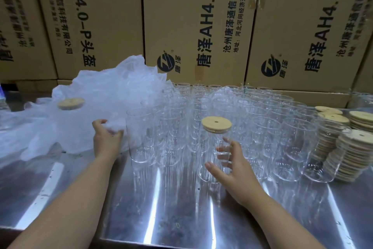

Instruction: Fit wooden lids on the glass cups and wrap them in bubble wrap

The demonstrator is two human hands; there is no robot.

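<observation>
A clear glass cup [210, 147] with a round wooden lid [216, 124] on its rim stands at the front of the cluster on the steel table [181, 208]. My right hand [232, 166] curves round the cup's right side, fingers spread against the glass. My left hand [107, 137] pinches a bunch of bubble wrap [90, 111] at the edge of the big pile on the left. Another lidded cup [70, 103] lies within that pile, seen as a blurred wooden disc.
Several open glass cups [232, 107] fill the table's middle and back. Stacks of wooden lids [347, 147] stand at the right. A wall of printed cardboard boxes [201, 26] rises close behind. The table's front edge runs just below my forearms.
</observation>
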